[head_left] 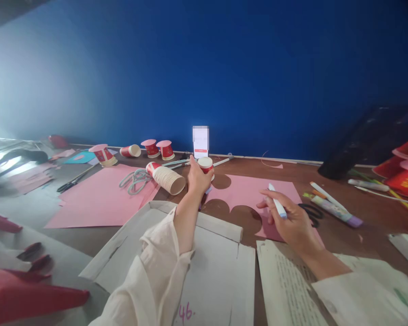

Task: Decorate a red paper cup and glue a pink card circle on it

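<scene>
My left hand [199,178] reaches forward over the desk, its fingers closed around a small red paper cup [206,163] with a pale round end facing up. A white marker [276,200] with a light blue end rests between the thumb and fingers of my right hand [292,222]. Below that hand lies a pink paper sheet [248,188] with rounded pieces cut out of its edge. Beside my left wrist, a stack of nested paper cups [168,178] lies on its side. Dark scissor handles [311,213] show partly behind my right hand.
A lit phone [201,142] stands against the blue wall. Red cups with pink discs [149,147] sit at the back left, near pink sheets [98,199] and grey cord [135,180]. A white cardboard piece [221,271] lies in front; pens and a glue stick [336,210] are right.
</scene>
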`<move>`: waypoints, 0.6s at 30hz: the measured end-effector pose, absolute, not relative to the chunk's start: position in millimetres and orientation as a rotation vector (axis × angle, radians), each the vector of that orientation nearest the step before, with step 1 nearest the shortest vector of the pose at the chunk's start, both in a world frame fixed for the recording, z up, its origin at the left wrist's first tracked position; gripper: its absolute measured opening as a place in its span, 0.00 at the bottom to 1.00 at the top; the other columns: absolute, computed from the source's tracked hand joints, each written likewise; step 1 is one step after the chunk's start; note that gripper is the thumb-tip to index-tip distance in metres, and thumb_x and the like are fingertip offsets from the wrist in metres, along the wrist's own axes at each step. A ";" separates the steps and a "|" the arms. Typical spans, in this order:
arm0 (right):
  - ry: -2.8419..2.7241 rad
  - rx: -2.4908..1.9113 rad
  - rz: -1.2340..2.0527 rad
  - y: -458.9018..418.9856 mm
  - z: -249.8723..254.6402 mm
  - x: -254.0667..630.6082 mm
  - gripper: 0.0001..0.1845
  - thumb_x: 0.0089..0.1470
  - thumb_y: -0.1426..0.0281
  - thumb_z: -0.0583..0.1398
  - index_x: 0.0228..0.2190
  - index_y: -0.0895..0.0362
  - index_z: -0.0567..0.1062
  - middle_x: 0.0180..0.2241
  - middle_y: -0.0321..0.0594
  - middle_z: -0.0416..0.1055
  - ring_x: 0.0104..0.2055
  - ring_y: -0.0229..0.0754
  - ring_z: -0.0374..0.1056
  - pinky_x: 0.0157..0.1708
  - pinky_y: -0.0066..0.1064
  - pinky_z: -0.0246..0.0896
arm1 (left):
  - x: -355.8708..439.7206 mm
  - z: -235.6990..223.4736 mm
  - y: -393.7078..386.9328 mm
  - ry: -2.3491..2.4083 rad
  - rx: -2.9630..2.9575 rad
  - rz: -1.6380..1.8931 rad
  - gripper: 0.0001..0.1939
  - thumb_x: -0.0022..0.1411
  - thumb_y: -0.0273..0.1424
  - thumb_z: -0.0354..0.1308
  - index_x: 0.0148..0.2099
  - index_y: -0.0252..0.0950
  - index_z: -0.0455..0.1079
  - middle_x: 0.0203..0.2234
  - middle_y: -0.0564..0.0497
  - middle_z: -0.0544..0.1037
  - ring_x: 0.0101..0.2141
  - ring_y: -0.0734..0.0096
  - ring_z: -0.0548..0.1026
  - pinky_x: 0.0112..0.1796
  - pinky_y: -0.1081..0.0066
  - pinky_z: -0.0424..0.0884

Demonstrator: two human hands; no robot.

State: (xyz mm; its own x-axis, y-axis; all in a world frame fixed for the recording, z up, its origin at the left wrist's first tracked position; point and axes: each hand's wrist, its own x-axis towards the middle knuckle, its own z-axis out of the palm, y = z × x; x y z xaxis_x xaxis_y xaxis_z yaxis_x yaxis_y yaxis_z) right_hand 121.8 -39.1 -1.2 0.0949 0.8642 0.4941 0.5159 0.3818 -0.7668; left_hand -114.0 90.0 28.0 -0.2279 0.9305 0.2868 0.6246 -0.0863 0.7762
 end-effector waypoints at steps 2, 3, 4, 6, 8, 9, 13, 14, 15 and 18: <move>-1.559 -1.289 0.364 -39.9 2.0 121.0 0.15 0.64 0.61 0.56 0.49 0.50 0.77 0.32 0.37 0.78 0.18 0.32 0.65 0.24 0.29 0.66 | -112.1 30.4 87.3 1.799 1.749 1.375 0.51 0.57 0.37 0.65 0.73 0.31 0.40 0.65 0.32 0.63 0.64 0.47 0.63 0.61 0.53 0.59; -1.548 -1.297 0.333 -40.1 3.8 120.5 0.16 0.64 0.61 0.57 0.49 0.50 0.76 0.33 0.37 0.78 0.19 0.33 0.66 0.25 0.29 0.67 | -110.1 32.8 84.6 1.762 1.779 1.454 0.51 0.56 0.37 0.65 0.73 0.32 0.41 0.66 0.34 0.62 0.65 0.48 0.62 0.62 0.53 0.58; -1.529 -1.299 0.299 -39.9 5.4 120.0 0.16 0.64 0.61 0.57 0.50 0.51 0.76 0.34 0.38 0.79 0.20 0.33 0.67 0.26 0.30 0.68 | -107.1 36.0 81.0 1.714 1.799 1.522 0.51 0.56 0.37 0.66 0.73 0.34 0.43 0.66 0.35 0.62 0.65 0.49 0.62 0.62 0.54 0.58; -1.474 -1.284 0.237 -38.6 7.6 120.0 0.17 0.63 0.60 0.58 0.51 0.51 0.75 0.37 0.40 0.79 0.23 0.36 0.70 0.28 0.32 0.70 | -98.5 44.6 71.4 1.602 1.788 1.579 0.50 0.55 0.39 0.67 0.72 0.38 0.45 0.67 0.38 0.61 0.65 0.50 0.61 0.63 0.55 0.57; -1.418 -1.251 0.190 -36.3 7.8 121.7 0.18 0.61 0.60 0.60 0.51 0.51 0.74 0.41 0.42 0.79 0.30 0.40 0.74 0.32 0.35 0.72 | -87.0 54.6 59.8 1.477 1.722 1.529 0.49 0.54 0.40 0.68 0.72 0.39 0.48 0.65 0.39 0.64 0.64 0.51 0.63 0.61 0.57 0.60; -1.398 -1.238 0.169 -35.0 7.4 123.2 0.19 0.60 0.60 0.61 0.51 0.51 0.74 0.41 0.42 0.79 0.34 0.42 0.76 0.35 0.37 0.73 | -80.6 59.6 53.8 1.404 1.663 1.473 0.48 0.55 0.41 0.68 0.72 0.38 0.48 0.64 0.39 0.67 0.62 0.52 0.66 0.60 0.58 0.63; -1.348 -1.270 0.159 -32.0 6.3 130.0 0.20 0.58 0.57 0.62 0.49 0.52 0.74 0.42 0.42 0.78 0.40 0.46 0.76 0.45 0.44 0.71 | -54.6 73.4 30.5 1.220 1.553 1.232 0.50 0.54 0.44 0.69 0.71 0.35 0.50 0.61 0.37 0.69 0.57 0.53 0.71 0.55 0.60 0.68; -1.323 -1.307 0.204 -32.0 6.6 131.0 0.20 0.58 0.56 0.62 0.49 0.52 0.74 0.39 0.41 0.78 0.36 0.45 0.76 0.42 0.42 0.71 | -48.7 73.9 25.1 1.207 1.548 1.202 0.51 0.53 0.43 0.70 0.71 0.34 0.51 0.60 0.37 0.71 0.56 0.53 0.72 0.55 0.60 0.68; -1.295 -1.348 0.276 -32.2 7.0 131.7 0.20 0.58 0.55 0.61 0.48 0.52 0.74 0.35 0.39 0.78 0.32 0.43 0.75 0.37 0.40 0.71 | -43.2 72.9 20.0 1.191 1.537 1.182 0.50 0.53 0.43 0.70 0.71 0.35 0.51 0.60 0.37 0.71 0.56 0.52 0.72 0.56 0.60 0.67; -1.152 -1.348 0.571 -32.7 8.0 131.0 0.19 0.56 0.54 0.62 0.45 0.52 0.74 0.23 0.32 0.73 0.23 0.40 0.70 0.28 0.33 0.65 | -31.5 61.1 7.0 1.187 1.494 1.216 0.47 0.54 0.41 0.69 0.70 0.37 0.54 0.62 0.38 0.68 0.59 0.51 0.69 0.58 0.59 0.65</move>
State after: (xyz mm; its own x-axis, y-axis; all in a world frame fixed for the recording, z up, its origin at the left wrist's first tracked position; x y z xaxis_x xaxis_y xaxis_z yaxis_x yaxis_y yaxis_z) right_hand 131.0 -32.7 8.0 0.3860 0.8701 0.3065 0.2827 0.2047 -0.9371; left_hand -31.5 7.0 61.1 0.0759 0.9812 0.1774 0.1539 -0.1873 0.9702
